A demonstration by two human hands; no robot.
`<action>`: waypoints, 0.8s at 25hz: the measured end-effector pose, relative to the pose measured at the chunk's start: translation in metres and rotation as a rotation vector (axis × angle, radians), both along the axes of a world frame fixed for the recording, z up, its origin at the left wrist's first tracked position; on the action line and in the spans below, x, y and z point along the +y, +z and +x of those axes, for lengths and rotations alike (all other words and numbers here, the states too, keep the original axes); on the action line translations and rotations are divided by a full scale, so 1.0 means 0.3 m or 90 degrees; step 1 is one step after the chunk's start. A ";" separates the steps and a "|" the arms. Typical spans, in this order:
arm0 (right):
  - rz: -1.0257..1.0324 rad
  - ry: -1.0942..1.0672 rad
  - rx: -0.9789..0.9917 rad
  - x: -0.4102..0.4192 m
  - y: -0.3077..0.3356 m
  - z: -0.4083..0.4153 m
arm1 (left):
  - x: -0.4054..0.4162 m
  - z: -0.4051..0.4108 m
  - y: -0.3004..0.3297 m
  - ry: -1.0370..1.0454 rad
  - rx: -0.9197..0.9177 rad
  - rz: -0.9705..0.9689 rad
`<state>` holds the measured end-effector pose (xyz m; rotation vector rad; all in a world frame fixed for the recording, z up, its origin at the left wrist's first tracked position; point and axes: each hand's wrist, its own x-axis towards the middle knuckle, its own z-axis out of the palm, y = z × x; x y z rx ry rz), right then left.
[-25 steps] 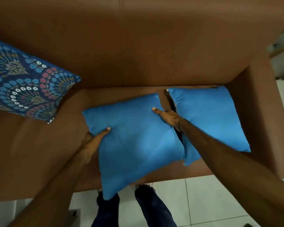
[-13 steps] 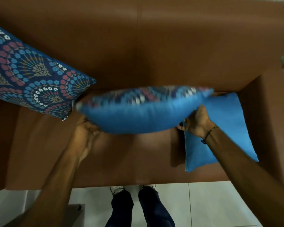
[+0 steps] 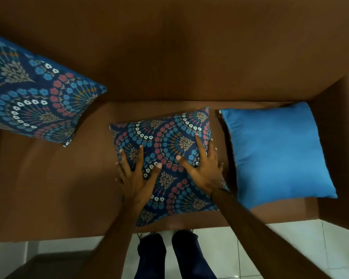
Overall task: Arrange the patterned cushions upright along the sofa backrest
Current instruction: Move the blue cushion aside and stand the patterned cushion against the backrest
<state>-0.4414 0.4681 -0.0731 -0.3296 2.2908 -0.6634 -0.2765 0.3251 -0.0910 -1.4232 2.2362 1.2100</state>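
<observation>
Pressing both palms flat, I now have the middle cushion (image 3: 165, 158) flipped pattern-up on the sofa seat (image 3: 48, 188), left hand (image 3: 136, 178) and right hand (image 3: 204, 170) spread wide, gripping nothing. It lies short of the backrest (image 3: 179, 57); standing it comes next.

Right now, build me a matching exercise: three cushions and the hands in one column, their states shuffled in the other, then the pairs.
1. left cushion
2. middle cushion
3. right cushion
4. both hands, left hand and right hand

A. plain blue side up, flat on the seat
B. pressed flat, fingers spread
C. propped against the backrest
D. patterned side up, flat on the seat

Pairs: 1-C, 2-D, 3-A, 4-B
</observation>
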 end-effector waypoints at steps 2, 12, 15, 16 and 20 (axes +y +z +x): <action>0.047 0.049 0.029 0.000 -0.013 -0.014 | 0.011 -0.038 -0.018 -0.011 -0.045 -0.044; -0.138 -0.275 -0.220 -0.047 -0.034 -0.232 | -0.155 -0.065 -0.037 0.541 0.188 0.272; -0.265 -0.280 -0.202 -0.061 0.084 -0.292 | -0.188 -0.038 0.083 0.507 0.272 0.276; -0.298 -0.285 -0.193 -0.061 0.133 -0.313 | -0.201 -0.043 0.111 0.493 0.306 0.292; -0.380 -0.260 -0.112 -0.071 0.319 -0.394 | -0.258 -0.139 0.207 0.405 0.392 0.336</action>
